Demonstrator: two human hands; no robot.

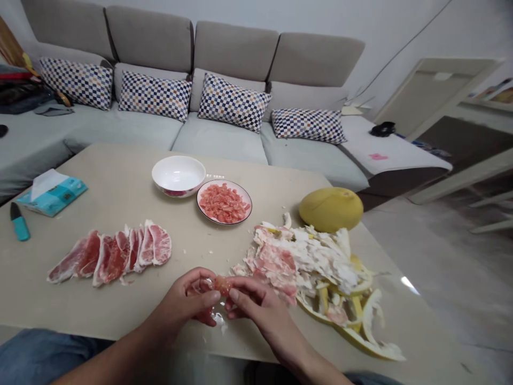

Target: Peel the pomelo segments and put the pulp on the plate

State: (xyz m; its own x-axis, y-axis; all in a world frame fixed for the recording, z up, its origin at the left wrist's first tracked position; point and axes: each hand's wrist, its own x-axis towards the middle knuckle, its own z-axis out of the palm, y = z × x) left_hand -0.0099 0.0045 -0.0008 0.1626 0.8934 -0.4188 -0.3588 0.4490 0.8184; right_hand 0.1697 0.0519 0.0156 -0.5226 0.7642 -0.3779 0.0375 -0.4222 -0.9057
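Near the table's front edge, my left hand [192, 299] and my right hand [256, 305] meet with fingers bent round one piece of pink pomelo flesh [223, 286]. Thumb and fingers of both hands pinch it; part of it is hidden behind the left fingers. To the left lies a row of unpeeled pomelo segments [116, 254]. Ahead stands a plate [249, 206] heaped with loose pink pomelo pulp [224, 202]. On the right, a pile of white and pink membrane scraps [304, 256] lies against thick yellow pomelo peel [352, 331].
A white bowl [178, 174] stands left of the plate. A whole yellow pomelo [332, 208] rests behind the scraps. At the far left are a blue tissue pack [56, 197] and a teal-handled knife [19, 223]. A grey sofa [220, 139] with checked cushions runs behind the table [120, 315].
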